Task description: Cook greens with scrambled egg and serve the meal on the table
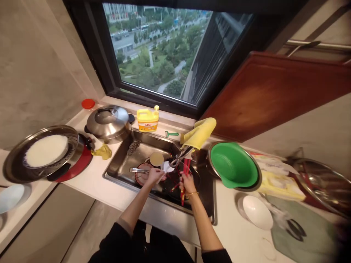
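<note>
Red chopsticks (184,175) bunched upright in right hand (187,182) grip; left hand (154,176) clutches white cloth (166,167)

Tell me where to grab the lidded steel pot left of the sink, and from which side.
Take the steel pot by its two black side handles, one showing at the right by the sink corner, one at the lower left. Come from above with a hand on each side; the domed lid is smooth and only its top knob offers grip, which would lift the lid alone.
</note>
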`<state>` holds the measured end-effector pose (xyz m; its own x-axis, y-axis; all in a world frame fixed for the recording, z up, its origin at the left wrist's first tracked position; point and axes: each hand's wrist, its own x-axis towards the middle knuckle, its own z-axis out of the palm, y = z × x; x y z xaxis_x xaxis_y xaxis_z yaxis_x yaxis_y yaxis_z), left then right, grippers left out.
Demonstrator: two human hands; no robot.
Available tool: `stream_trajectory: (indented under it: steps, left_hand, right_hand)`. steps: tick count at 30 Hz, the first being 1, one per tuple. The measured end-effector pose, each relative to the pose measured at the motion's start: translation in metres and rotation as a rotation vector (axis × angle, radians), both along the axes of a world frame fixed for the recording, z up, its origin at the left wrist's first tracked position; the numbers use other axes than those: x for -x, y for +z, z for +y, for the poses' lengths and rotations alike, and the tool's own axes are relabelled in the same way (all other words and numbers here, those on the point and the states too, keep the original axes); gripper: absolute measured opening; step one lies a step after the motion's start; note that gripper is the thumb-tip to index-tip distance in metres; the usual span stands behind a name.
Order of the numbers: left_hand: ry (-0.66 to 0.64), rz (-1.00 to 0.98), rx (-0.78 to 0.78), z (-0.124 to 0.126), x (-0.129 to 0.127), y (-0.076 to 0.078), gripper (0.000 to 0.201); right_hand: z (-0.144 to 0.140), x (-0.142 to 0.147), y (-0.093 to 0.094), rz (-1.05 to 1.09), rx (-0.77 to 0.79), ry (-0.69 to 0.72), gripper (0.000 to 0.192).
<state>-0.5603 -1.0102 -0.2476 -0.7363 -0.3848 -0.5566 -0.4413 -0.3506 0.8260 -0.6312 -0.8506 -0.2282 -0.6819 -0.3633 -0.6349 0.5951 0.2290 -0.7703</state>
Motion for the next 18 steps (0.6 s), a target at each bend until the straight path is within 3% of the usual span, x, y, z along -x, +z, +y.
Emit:
stream_trajectory:
  steps: [4,9,14,18]
  left_hand:
    - [-0.007,-0.079,0.059,0.002,-0.016,-0.004,0.023]
    - [0.016,-0.141,0.070,0.009,-0.028,-0.003,0.025]
    - [0.049,-0.142,0.088,0.008,-0.041,0.003,0.018]
    - [0.056,-0.145,0.141,0.004,-0.045,0.006,0.016]
  right_hand:
    - [-0.018,-0.034,0.008,-0.341,0.119,0.093,0.021]
    - [-0.036,-0.039,0.012,-0.532,0.217,0.125,0.029]
    - [-0.031,-0.042,0.015,-0.571,0.237,0.155,0.028]
    - [-0.029,-0.043,0.010,-0.353,0.095,0.256,0.029]
